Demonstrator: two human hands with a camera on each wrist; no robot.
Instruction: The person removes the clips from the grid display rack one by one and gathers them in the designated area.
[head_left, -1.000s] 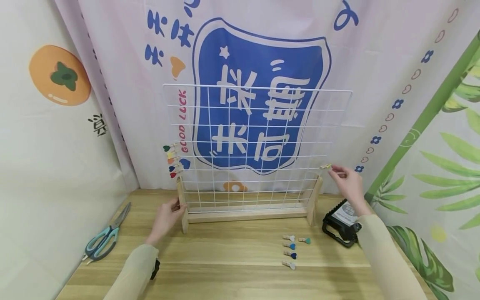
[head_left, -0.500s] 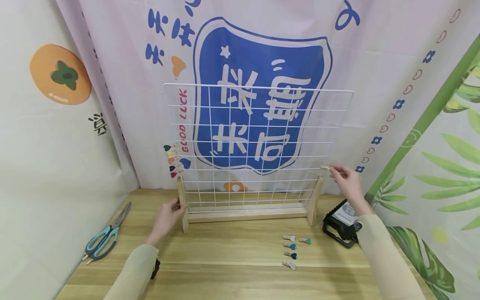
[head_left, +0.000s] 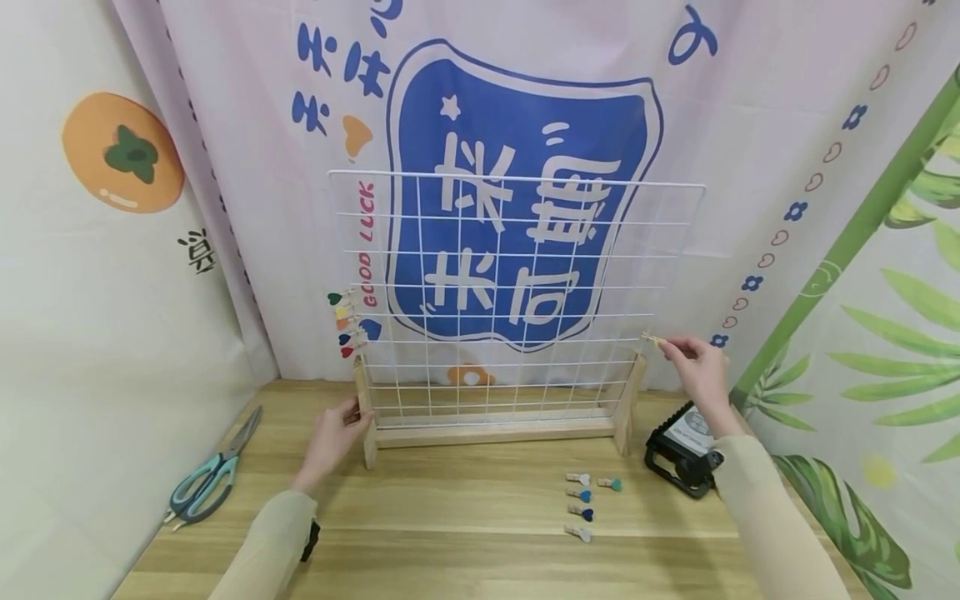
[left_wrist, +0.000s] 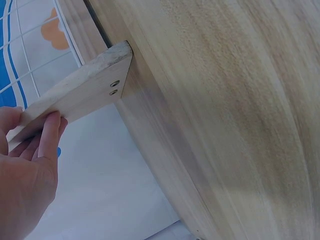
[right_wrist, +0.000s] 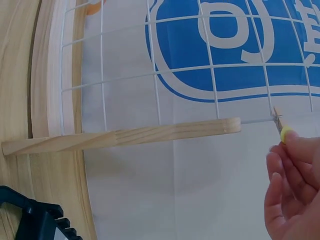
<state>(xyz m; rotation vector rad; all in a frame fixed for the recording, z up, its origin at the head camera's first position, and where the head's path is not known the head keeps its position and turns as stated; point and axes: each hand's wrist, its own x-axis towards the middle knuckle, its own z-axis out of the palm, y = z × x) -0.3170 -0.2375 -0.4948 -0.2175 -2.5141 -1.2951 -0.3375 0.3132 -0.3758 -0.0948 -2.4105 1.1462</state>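
A white wire grid (head_left: 497, 253) stands upright in a wooden stand (head_left: 495, 434). My left hand (head_left: 333, 437) grips the stand's left post (left_wrist: 75, 92), thumb on one side and fingers on the other. At the grid's right side edge, just above the right post (right_wrist: 175, 131), my right hand (head_left: 701, 372) pinches a small wooden clothespin (right_wrist: 278, 120) with a yellow ornament. Its jaw end is right at the side wire in the right wrist view. Several clothespins (head_left: 347, 322) with coloured ornaments, mostly hearts, sit along the grid's left edge.
Several more heart clothespins (head_left: 580, 496) lie on the wooden table (head_left: 450, 517), front right of the stand. A black device with a handle (head_left: 684, 450) is beside the right post. Scissors (head_left: 206, 479) lie at the far left. A printed curtain (head_left: 285, 208) hangs behind the grid.
The yellow clothespin's outer end has tilted slightly down with my right fingers, while its jaw end stays by the side wire. My left hand has kept its grip on the post.
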